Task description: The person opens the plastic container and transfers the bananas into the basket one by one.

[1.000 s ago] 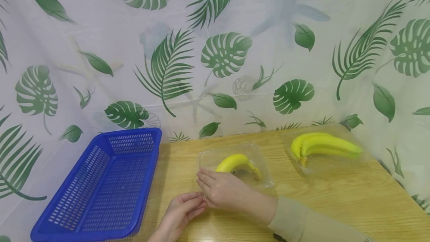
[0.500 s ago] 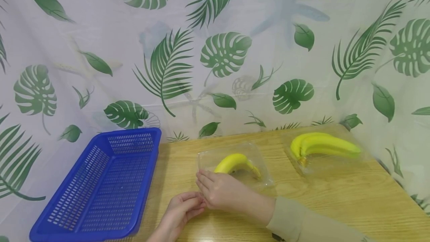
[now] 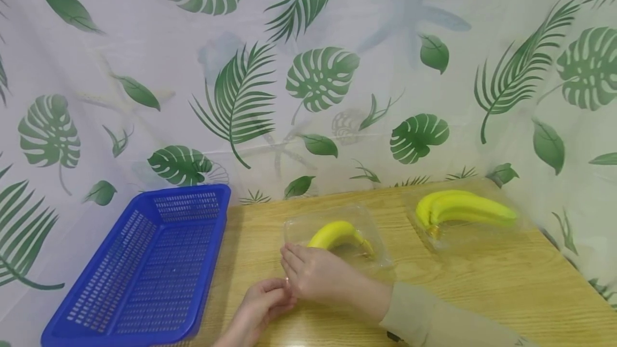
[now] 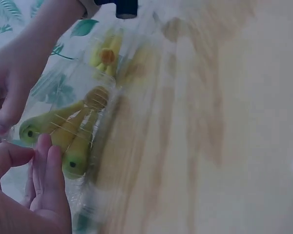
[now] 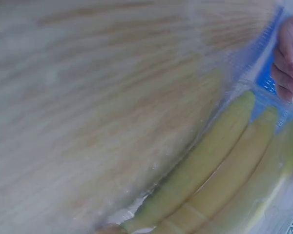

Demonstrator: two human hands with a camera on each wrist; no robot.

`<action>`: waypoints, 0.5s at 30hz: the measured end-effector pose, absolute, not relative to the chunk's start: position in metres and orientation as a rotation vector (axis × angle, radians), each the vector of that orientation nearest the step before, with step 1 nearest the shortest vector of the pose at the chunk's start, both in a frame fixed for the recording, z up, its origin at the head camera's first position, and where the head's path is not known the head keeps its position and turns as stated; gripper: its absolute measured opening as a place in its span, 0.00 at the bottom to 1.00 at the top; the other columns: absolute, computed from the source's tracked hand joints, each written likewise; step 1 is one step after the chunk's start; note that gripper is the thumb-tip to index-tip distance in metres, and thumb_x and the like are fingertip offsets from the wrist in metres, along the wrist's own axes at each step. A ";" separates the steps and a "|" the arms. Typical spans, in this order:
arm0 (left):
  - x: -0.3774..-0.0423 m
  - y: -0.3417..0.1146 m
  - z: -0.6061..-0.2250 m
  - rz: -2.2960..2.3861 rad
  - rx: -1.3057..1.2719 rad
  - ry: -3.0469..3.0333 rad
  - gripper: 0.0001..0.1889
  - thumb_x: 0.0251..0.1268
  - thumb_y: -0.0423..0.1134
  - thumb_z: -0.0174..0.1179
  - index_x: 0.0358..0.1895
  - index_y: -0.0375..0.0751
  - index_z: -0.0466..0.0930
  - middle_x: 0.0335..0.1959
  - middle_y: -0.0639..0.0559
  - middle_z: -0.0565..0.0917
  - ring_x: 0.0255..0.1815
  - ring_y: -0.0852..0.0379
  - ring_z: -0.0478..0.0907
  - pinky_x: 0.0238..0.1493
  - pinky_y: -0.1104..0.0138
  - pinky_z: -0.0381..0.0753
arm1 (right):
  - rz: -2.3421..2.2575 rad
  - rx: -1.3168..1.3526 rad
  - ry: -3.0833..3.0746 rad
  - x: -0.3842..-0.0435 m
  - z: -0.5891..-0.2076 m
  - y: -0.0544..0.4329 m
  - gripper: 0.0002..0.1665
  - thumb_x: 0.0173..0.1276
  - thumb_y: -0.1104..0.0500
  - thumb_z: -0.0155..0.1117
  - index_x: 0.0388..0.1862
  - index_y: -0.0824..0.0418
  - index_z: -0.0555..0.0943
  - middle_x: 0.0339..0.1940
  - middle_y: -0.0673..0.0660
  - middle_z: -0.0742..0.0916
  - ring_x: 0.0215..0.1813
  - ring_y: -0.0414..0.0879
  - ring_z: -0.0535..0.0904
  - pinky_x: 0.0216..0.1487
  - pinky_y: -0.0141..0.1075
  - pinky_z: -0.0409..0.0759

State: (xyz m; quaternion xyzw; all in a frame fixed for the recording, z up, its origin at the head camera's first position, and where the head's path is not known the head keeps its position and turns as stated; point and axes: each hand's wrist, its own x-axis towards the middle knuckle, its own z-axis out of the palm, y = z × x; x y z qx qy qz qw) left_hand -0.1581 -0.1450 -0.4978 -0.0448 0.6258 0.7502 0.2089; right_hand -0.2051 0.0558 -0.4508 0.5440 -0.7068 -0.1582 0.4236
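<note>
A clear plastic package (image 3: 371, 224) lies on the wooden table with bananas (image 3: 335, 232) inside, below the middle of the head view. In the left wrist view, the tips of several bananas (image 4: 66, 129) show through the shiny clear plastic. My left hand (image 3: 262, 301) pinches the package's near left corner between thumb and forefinger. My right hand (image 3: 325, 277) lies across the package's near left part, its thumb and fingers on the same corner and covering part of the bananas. The right wrist view shows bananas (image 5: 219, 170) under the plastic and my left hand (image 5: 288, 61) beyond.
A blue plastic basket (image 3: 219, 250) with slotted walls stands at the left. Another clear package (image 3: 487, 237) holding bananas (image 3: 467, 208) lies at the table's (image 3: 482, 293) back right. A leaf-patterned sheet (image 3: 270, 159) hangs behind and at both sides.
Both hands stay at the package's near left corner and the bananas have not moved. My left fingers shift only slightly, and a small glint now shows between the hands.
</note>
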 end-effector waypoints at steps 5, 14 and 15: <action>-0.156 -0.146 -0.499 2.120 -0.132 1.734 0.08 0.74 0.30 0.61 0.50 0.32 0.86 0.33 0.58 0.91 0.38 0.65 0.89 0.48 0.71 0.92 | -0.399 1.371 -1.797 -0.206 -0.447 0.054 0.20 0.76 0.45 0.64 0.51 0.57 0.92 0.52 0.54 0.94 0.57 0.45 0.91 0.62 0.33 0.89; -0.156 -0.148 -0.497 2.131 -0.146 1.708 0.11 0.75 0.31 0.61 0.54 0.29 0.84 0.37 0.57 0.91 0.40 0.64 0.88 0.50 0.72 0.91 | -0.309 1.351 -1.805 -0.207 -0.449 0.054 0.23 0.72 0.42 0.68 0.50 0.59 0.92 0.51 0.56 0.94 0.55 0.45 0.92 0.61 0.33 0.89; -0.157 -0.149 -0.497 2.131 -0.148 1.705 0.11 0.75 0.31 0.61 0.54 0.29 0.84 0.37 0.57 0.91 0.40 0.64 0.88 0.51 0.72 0.91 | -0.299 1.350 -1.810 -0.207 -0.449 0.054 0.24 0.72 0.42 0.68 0.50 0.59 0.92 0.51 0.56 0.94 0.55 0.46 0.92 0.61 0.33 0.89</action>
